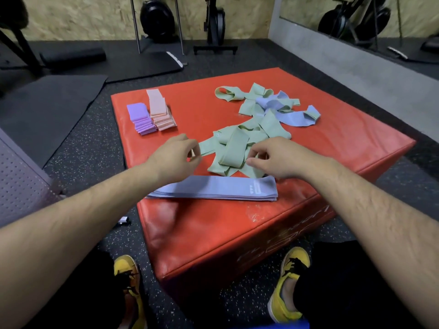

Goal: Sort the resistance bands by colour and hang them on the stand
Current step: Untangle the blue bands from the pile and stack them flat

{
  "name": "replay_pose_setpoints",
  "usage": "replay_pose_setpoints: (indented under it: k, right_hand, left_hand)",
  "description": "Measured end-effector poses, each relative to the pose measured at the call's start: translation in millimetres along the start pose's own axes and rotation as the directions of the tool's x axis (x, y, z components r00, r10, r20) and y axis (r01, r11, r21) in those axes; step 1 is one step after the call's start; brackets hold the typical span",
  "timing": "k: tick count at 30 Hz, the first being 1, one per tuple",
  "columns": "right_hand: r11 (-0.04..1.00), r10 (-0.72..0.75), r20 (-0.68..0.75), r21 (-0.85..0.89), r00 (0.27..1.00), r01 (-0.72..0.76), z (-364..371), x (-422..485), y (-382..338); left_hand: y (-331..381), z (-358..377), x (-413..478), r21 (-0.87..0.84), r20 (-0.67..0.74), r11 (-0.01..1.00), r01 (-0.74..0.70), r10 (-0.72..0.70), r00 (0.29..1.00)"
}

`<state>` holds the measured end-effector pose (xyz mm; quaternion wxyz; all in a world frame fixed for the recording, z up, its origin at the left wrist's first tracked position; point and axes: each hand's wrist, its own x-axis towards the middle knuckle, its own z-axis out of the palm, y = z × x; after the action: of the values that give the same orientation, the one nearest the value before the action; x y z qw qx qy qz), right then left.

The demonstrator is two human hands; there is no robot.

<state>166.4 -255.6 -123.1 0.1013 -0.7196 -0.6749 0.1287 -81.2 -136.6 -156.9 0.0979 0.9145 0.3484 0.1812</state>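
Left hand (pixel 177 157) pinching green band (pixel 234 150) end; right hand (pixel 273 157) apparently pinching another; advised: pull taut, fold flat beside blue stack (pixel 213 189).

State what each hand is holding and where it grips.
Left hand pinches the end of a green band; right hand pinches another green band's edge in the pile.

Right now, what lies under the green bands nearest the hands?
Mostly the red box. At their near edge the green bands meet the flat blue stack; any overlap is hidden by the right hand. Whether other bands lie beneath cannot be seen.
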Motion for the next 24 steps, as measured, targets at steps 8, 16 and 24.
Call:
replay_pose_setpoints:
  k: [8,16,24]
  right_hand:
    - [0.998,0.043,-0.062,0.047,0.997,-0.04,-19.3,26.8,13.7]
    - [0.964,0.236,-0.134,0.158,0.963,-0.214,-38.7,60.3,82.8]
    - [0.919,0.392,-0.209,0.138,0.896,-0.369,-20.1,94.2,143.9]
  left_hand:
    - [47.9,17.0,70.3,-0.072,-0.016,0.996,-0.056,0.055,0.998]
    - [86.8,40.4,164.9,-0.1,0.099,0.993,-0.055,0.065,0.993]
    - [113.6,86.6,280.8,0.031,0.205,0.999,-0.008,0.002,0.979]
